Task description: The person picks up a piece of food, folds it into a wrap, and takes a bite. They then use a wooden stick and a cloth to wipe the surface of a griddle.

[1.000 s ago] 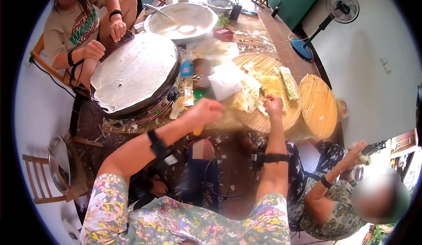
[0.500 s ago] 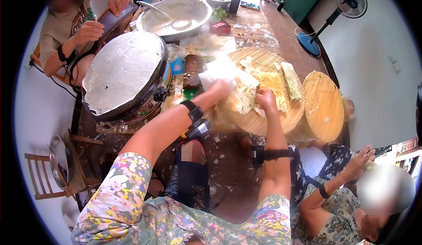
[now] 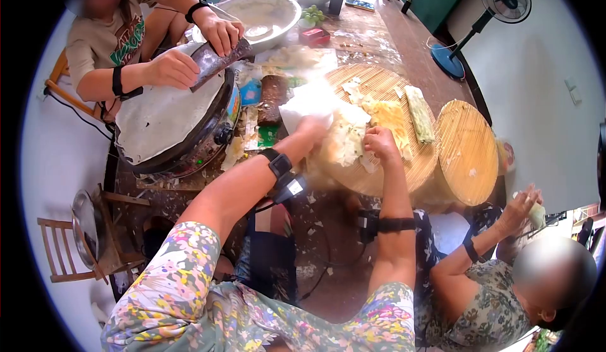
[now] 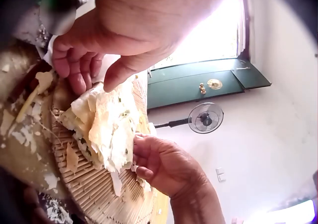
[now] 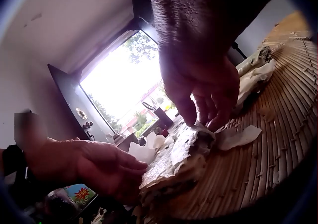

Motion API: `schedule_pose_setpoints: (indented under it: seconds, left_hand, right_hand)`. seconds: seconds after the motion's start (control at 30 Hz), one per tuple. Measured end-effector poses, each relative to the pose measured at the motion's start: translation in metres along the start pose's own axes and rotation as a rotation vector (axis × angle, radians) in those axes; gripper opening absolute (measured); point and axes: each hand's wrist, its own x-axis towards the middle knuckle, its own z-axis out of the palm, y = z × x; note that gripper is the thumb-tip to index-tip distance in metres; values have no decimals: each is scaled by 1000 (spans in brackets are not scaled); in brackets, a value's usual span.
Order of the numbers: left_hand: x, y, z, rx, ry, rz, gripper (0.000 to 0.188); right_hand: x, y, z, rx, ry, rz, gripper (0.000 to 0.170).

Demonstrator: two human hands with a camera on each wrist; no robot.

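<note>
A folded, flaky pancake (image 3: 346, 139) with bits of green in it lies on a round slatted mat (image 3: 404, 178). My left hand (image 3: 312, 131) grips its left end, beside white paper (image 3: 303, 105); in the left wrist view thumb and fingers of that hand (image 4: 114, 40) close on the pancake's edge (image 4: 107, 127). My right hand (image 3: 382, 142) pinches the opposite end, and the right wrist view shows its fingertips on the pancake (image 5: 179, 159). Yellow sheets (image 3: 388, 120) and a rolled pancake (image 3: 419, 115) lie farther over on the mat.
At the left, a person holds a dark scraper (image 3: 218, 62) over a round griddle (image 3: 167, 122) covered in batter. Behind stands a large basin (image 3: 278, 14). A second mat (image 3: 467, 153) is at the right, near a seated person holding food (image 3: 537, 215).
My left hand has moved right onto the pancake's end, while my right hand has stayed near the other end. The person at the left has swung the scraper across the griddle.
</note>
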Motion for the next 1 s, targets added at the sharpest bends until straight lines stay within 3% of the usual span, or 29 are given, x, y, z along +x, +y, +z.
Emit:
schedule_pose_setpoints:
  seconds: [0.1,0.2,0.33,0.4,0.5,0.6,0.7,0.8,0.9,0.97,1.0]
  left_hand:
    - [-25,17,6,144,-19,57,16]
    - [-36,13,8,-120,-50,106,6]
    - [-47,18,4,-148,-141,75,7]
    - [-39,9,-2,-262,-258,65,8]
    - [-6,-6,-5,-323,-375,-128,9]
    - [-5,-2,-14,-430,-660,-125,12]
    - [3,1,-11,-293,-632,-62,16]
    - [-40,27,-1,-366,-453,-43,22]
    - [-52,30,6,-398,-420,33,35]
    - [-12,-7,4,5,-470,828,43]
    - [-11,-7,5,2,-471,827,43]
  right_hand:
    - [-25,-16,-6,9,19,23,16]
    - [-26,-4,-13,166,-29,35,15]
    - [-36,5,-25,370,-101,56,18]
    - [-43,9,-28,465,-115,44,20]
    - [-57,4,-30,572,-129,33,20]
    - [-65,4,-33,656,-146,15,17]
    - [-69,4,-35,717,-159,10,16]
    - [-72,6,-37,782,-174,-17,17]
    - [-72,15,-42,859,-172,-80,18]
    - [-77,12,-43,881,-175,-87,18]
    - [-78,11,-45,892,-175,-90,19]
